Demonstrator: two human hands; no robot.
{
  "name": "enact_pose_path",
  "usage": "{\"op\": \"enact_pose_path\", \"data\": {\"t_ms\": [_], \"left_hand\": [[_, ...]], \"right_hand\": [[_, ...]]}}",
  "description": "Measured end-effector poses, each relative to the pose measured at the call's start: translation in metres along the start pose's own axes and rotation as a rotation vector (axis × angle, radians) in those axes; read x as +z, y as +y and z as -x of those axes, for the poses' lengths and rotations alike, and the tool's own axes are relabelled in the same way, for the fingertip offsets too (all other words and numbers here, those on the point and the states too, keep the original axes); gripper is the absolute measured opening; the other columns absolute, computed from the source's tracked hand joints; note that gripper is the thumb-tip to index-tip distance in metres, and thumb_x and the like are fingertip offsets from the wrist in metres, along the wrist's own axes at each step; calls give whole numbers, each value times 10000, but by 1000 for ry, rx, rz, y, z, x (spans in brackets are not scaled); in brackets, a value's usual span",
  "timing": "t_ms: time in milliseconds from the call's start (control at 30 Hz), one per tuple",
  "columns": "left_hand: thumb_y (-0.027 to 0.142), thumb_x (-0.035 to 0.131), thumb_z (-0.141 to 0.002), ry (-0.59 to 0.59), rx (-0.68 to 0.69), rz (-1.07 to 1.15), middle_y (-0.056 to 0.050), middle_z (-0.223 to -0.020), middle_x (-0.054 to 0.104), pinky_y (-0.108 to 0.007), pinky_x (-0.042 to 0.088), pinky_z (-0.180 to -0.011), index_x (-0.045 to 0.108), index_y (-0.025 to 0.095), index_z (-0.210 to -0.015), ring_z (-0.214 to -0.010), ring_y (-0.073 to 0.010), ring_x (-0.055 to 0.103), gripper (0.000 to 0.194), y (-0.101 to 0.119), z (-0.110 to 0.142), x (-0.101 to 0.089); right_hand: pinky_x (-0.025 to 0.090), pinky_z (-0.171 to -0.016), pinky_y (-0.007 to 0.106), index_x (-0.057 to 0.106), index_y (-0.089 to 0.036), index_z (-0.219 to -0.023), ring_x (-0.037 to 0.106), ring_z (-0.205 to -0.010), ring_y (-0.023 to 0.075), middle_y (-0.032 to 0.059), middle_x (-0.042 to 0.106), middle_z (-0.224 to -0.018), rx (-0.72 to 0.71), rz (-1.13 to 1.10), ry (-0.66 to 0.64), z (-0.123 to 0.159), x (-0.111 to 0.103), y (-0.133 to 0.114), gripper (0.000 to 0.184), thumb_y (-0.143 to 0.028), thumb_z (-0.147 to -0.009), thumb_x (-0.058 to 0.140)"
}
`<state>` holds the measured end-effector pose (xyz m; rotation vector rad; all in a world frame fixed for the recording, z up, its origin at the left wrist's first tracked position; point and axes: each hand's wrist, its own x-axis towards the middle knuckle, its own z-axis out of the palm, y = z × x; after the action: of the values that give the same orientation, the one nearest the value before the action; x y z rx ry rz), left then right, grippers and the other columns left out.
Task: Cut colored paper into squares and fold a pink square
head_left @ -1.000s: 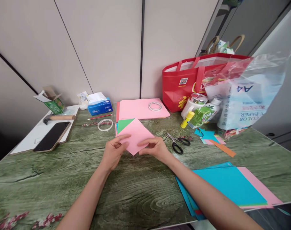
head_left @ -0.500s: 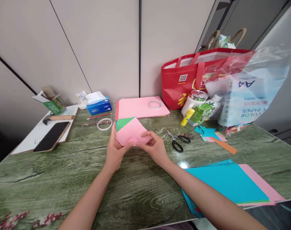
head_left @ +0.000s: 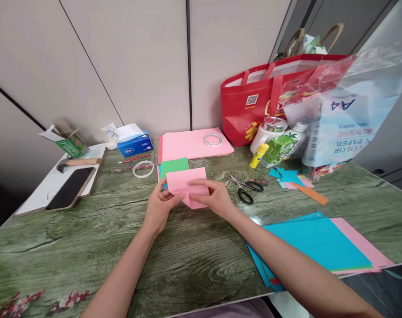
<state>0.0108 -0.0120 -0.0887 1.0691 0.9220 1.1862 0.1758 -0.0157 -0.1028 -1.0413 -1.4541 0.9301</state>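
A small pink sheet of paper [head_left: 184, 179], with a crease low in its middle, is held between both hands. My left hand [head_left: 159, 205] pinches its lower left side, thumb on the near face. On the other side my right hand [head_left: 216, 198] is closed on the lower right part, its fingers lying over the paper. Just behind the pink sheet lies a small green paper [head_left: 174, 164], with blue and pink edges showing under it at the left. Scissors [head_left: 244, 190] with black handles rest on the table to the right of my right hand.
Behind are a tape roll [head_left: 143, 168], a tissue box [head_left: 134, 143] and pink sheets [head_left: 184, 143]. On the right stand a glue stick [head_left: 259, 155], a red bag [head_left: 237, 115], paper scraps [head_left: 289, 175] and blue sheets [head_left: 313, 245]. At left lies a phone [head_left: 70, 189].
The pink sheet has turned from a slanted, cornerwise position to nearly square and come away from the green paper, which now shows more. The right hand's fingers have shifted over the sheet.
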Motion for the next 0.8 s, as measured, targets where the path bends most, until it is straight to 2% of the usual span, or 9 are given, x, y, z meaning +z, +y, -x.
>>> {"op": "enact_pose_path", "data": {"t_ms": [100,167,400,667,733,800], "left_hand": [[221,726,-620,-52,-45,-8,-89,-868,706,-315,507,-744,630,113,-967,-763,-188,648,376,-1,1,-1],[234,721,-628,-39,-48,-15,-75,-832,712,-303,522,-692,657,119,-896,-710,-177,649,298,0,2,-1],[233,743,-593,6,-96,-26,-61,-781,716,-294,533,-645,670,119,-871,-668,-173,646,309,1,2,-2],[219,745,-589,10,-109,-18,-54,-737,714,-280,541,-631,673,114,-841,-635,-160,643,282,-1,3,-2],[220,744,-591,10,-112,-20,-52,-733,715,-275,542,-626,675,114,-829,-625,-154,642,270,-1,3,-1],[218,742,-595,9,-110,-21,-51,-736,717,-264,541,-625,676,116,-826,-626,-148,641,262,0,3,-1]], "right_hand": [[468,-785,310,686,-187,-878,627,-835,195,28,703,-884,-25,10,38,0,1,0,253,-201,-626,695],[465,-801,312,684,-191,-883,627,-848,191,27,702,-899,-36,-7,28,0,1,0,241,-184,-643,676],[459,-833,330,683,-214,-892,628,-876,190,16,699,-928,-20,-22,-7,2,3,-2,239,-155,-662,648],[456,-806,329,667,-198,-888,612,-868,202,31,683,-929,0,-28,25,3,3,1,266,-207,-625,705],[451,-811,333,651,-199,-929,601,-887,206,32,670,-951,1,-27,39,4,4,1,311,-212,-623,708],[445,-835,339,598,-206,-1049,579,-951,215,43,632,-1050,1,-48,67,4,5,1,443,-220,-621,709]]}}
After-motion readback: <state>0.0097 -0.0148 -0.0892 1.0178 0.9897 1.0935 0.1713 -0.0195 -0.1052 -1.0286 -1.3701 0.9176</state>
